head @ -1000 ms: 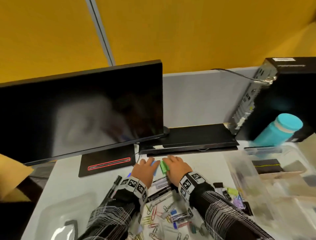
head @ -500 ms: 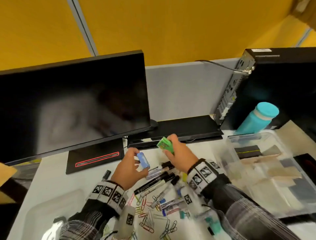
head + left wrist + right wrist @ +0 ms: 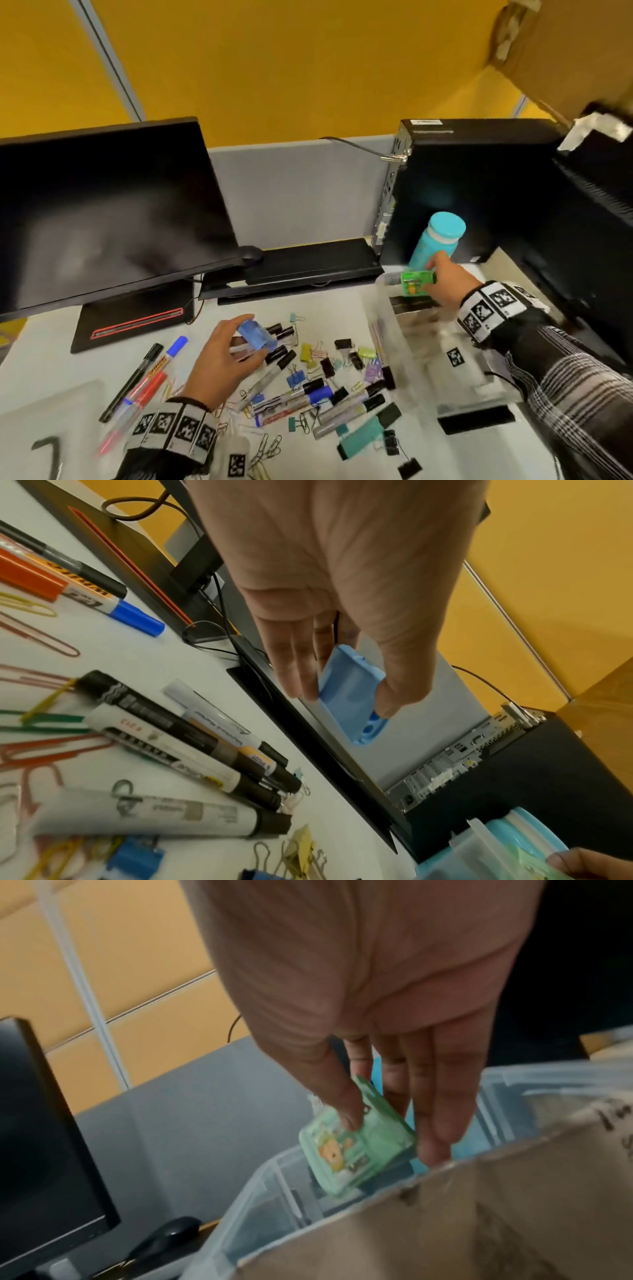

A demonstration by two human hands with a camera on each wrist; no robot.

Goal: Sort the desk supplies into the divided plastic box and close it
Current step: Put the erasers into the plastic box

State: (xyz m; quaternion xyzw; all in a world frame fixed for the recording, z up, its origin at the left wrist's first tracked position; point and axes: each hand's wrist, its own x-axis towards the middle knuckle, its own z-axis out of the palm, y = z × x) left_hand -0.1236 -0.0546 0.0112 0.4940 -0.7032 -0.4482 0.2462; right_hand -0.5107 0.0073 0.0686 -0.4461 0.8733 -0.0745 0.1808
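Head view: right hand (image 3: 445, 281), fingers pinching green case (image 3: 416, 282), hovers over plastic box (image 3: 387, 318) far corner; left hand (image 3: 219, 363) grips blue case (image 3: 255, 334) above table (image 3: 68, 370), farther off.

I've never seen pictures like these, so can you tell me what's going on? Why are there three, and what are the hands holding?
A person is tidying desk supplies while wearing three cameras. The big picture comes from a camera on the head, looking down at the desk. The other two come from cameras on each wrist, looking along the fingers.

The left hand pinches a small blue case above the desk. The right hand holds a small green case over the clear plastic box, which has dividers inside.

On the desk lie markers, binder clips and paper clips, still unsorted. Behind them stand a black monitor, a computer tower and a teal bottle.
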